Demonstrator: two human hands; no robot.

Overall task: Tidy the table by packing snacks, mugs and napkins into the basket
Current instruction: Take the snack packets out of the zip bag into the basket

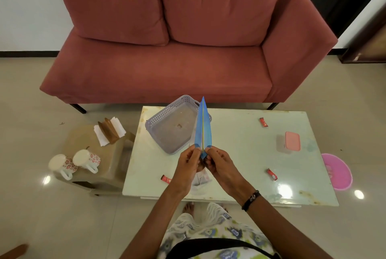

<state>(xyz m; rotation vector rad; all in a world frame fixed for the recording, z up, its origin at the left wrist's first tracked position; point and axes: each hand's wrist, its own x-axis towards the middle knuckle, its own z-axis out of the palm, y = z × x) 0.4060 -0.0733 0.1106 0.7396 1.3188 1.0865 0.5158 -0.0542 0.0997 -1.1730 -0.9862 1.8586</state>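
packet: blue snack packet [203,127] was held edge-on above the table's near-middle, tip over the basket [175,125]
grip: left hand [188,164] and right hand [219,164] both pinched its lower end
handling: looked light, thin, floppy, probably slippery; best held low at the seam
basket: sat at the table's [240,144] far-left corner
sachets: red sachets [263,122] lay near the table's edges
mugs: two mugs [73,162] lay on a stool off the left edge

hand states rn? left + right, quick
Left hand: pinches the lower end of the blue packet.
Right hand: pinches the same packet's lower end from the other side.
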